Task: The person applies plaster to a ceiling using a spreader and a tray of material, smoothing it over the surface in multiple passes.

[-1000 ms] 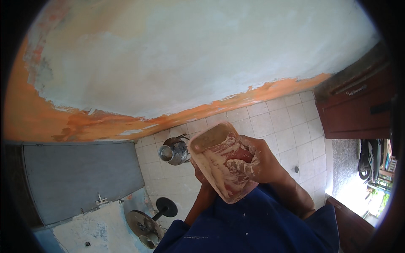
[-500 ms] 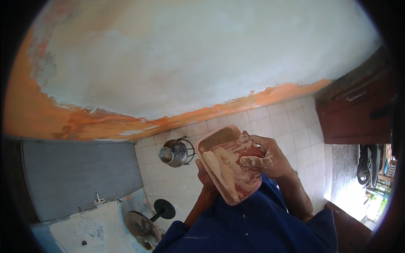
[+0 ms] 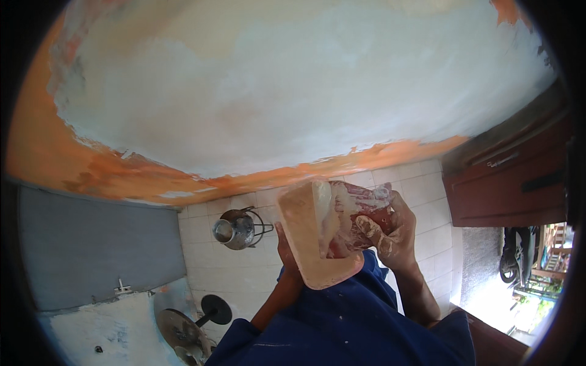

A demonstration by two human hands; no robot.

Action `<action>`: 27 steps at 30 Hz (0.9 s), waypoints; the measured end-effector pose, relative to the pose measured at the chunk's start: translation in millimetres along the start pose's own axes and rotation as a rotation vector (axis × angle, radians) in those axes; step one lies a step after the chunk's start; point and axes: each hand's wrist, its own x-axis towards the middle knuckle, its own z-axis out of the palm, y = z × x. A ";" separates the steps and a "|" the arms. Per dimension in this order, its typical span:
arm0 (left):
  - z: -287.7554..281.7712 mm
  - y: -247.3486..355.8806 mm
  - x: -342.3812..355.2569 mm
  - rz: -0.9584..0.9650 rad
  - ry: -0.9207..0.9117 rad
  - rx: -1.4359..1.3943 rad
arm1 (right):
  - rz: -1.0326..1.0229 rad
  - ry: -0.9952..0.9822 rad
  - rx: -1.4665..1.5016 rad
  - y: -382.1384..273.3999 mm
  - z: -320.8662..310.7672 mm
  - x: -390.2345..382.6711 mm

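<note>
1. The left hand (image 3: 289,255) supports a shallow, pale pink rectangular tray with rounded corners (image 3: 308,273) from its left side; the thumb shows beside the left wall, and the other fingers are hidden, so how far they wrap underneath cannot be told.
2. The right hand (image 3: 395,236) has its grip closed on a flat, dark red spreading blade smeared with pale paste (image 3: 354,210); the thumb presses along the upper face, and paste coats the thumb and nearby fingers.
3. The blade lies across the right part of the tray, with a thick ridge of beige paste (image 3: 330,222) along its left edge.
4. The tray is in front of the person's dark blue shirt (image 3: 348,317), above the pale square-tiled floor (image 3: 244,268).
5. Ahead rises an orange-painted wall (image 3: 244,182), mostly covered by a broad whitish-grey coat with ragged edges (image 3: 274,91).
6. Left of the tray and well below it, a round dull metal pot (image 3: 241,229) sits by a dark ring-shaped metal stand (image 3: 264,227) on the floor.
7. At lower left is a small round grey-brown desk (image 3: 177,324) with a black disc foot (image 3: 217,309).
8. A flat grey door (image 3: 97,238) fills the left side; a reddish-brown wooden door (image 3: 500,189) stands at the right, with a dark motorcycle (image 3: 516,256) beyond it outdoors.
</note>
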 end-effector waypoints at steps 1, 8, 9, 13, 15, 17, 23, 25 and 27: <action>-36.1 5.3 2.8 -0.095 -0.134 -0.127 | -0.054 0.028 0.012 1.7 3.1 -1.9; 6.1 3.2 -3.1 0.090 0.024 0.098 | -0.213 0.078 -0.219 8.2 3.8 -13.4; 4.2 1.9 -1.3 0.136 0.067 0.140 | -0.250 0.082 -0.220 9.8 4.1 -13.9; -4.4 0.6 2.7 0.140 0.111 0.082 | -0.384 0.110 -0.291 8.7 6.8 -13.2; -2.5 0.9 2.2 0.130 0.118 0.063 | -0.436 0.123 -0.395 6.0 6.3 -14.1; 3.9 0.3 2.3 0.195 0.176 0.170 | -0.480 0.129 -0.533 4.8 2.5 -17.3; -19.2 0.4 5.2 0.167 0.115 0.139 | -0.537 0.184 -0.411 -3.4 10.1 -19.1; -6.7 -0.5 5.7 0.164 0.112 0.090 | -0.518 0.156 -0.443 -7.9 10.9 -19.5; -4.3 -0.7 5.1 0.158 0.093 0.072 | -0.522 0.132 -0.457 -8.9 10.0 -20.3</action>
